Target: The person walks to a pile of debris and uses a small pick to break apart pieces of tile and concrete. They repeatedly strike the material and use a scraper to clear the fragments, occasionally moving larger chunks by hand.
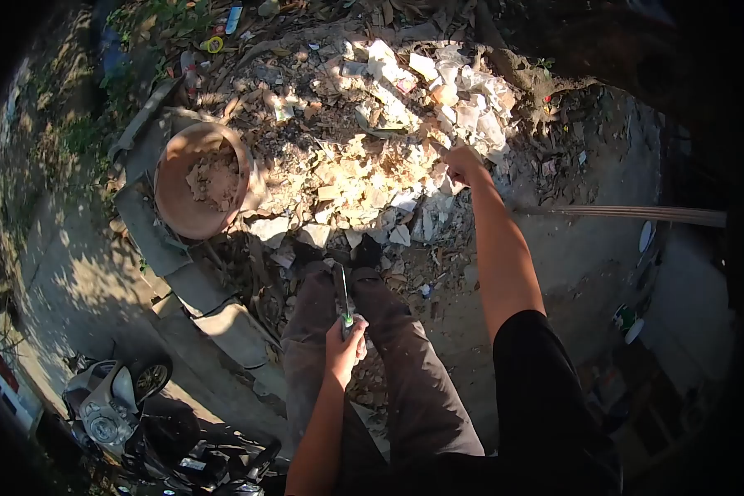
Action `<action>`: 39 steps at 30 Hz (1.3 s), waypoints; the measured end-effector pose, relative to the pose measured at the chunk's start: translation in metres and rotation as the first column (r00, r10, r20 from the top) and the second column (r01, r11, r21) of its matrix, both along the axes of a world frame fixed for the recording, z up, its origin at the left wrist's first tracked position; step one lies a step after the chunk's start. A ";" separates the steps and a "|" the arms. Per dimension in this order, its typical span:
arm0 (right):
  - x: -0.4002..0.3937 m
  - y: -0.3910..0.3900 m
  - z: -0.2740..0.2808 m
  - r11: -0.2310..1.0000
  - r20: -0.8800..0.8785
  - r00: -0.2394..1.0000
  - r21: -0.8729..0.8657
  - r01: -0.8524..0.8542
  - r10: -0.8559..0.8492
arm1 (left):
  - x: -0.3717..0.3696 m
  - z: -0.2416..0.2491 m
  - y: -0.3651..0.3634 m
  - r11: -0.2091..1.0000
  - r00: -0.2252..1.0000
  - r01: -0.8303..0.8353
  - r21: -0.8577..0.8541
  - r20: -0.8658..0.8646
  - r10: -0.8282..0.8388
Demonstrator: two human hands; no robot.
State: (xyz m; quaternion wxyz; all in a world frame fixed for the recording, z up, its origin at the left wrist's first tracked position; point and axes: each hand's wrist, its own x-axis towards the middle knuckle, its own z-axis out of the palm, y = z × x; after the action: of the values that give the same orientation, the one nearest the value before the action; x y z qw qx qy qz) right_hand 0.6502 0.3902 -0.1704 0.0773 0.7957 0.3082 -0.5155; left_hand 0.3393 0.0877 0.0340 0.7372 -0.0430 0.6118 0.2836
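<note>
My left hand [345, 345] is closed round the handle of a knife [341, 289], in front of my legs. Its narrow blade points away from me, and a bit of green shows where blade and handle meet. My right hand [466, 165] reaches over the right side of a sunlit heap of rubble and scraps [364, 178]. Its fingers are curled together at the pale pieces, and I cannot tell what they hold. Crumpled white plastic and paper [479, 103] lie just beyond that hand.
A round clay pot [164, 178] with brown crumbs inside stands left of the heap. Concrete slabs [231, 331] edge the ground below it. A motorbike [112, 413] is parked at the lower left. A long pole-like strip [636, 214] extends to the right.
</note>
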 end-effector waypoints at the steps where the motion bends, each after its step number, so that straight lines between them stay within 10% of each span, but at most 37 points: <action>1: 0.001 0.004 0.017 0.997 -0.077 0.994 -0.032 0.076 -0.078 | -0.005 0.010 0.009 0.999 0.999 0.027 0.017 -0.034 -0.026; 9: -0.001 -0.003 0.063 0.804 -0.210 0.776 -0.153 0.575 -0.595 | -0.051 0.015 -0.004 0.992 0.990 -0.110 0.065 -0.077 0.115; 18: -0.017 -0.012 0.100 0.791 -0.271 0.744 -0.156 0.592 -0.611 | -0.088 0.007 -0.018 1.000 0.999 -0.017 -0.022 -0.046 0.016; 33: -0.104 0.041 0.173 0.961 -0.238 0.932 -0.123 0.249 -0.272 | -0.144 0.032 -0.015 0.981 0.973 -0.156 0.112 -0.152 0.173; 39: -0.181 0.074 0.225 0.982 -0.187 0.964 0.047 -0.183 0.189 | -0.151 0.022 -0.035 0.970 0.956 -0.207 0.127 -0.186 0.228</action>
State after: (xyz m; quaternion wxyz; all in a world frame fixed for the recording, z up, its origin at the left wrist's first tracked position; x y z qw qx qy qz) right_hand 0.4689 0.4641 0.0550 0.0838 0.7111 0.3951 -0.5754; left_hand 0.1881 0.0523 0.0559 0.6376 -0.0422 0.6581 0.3981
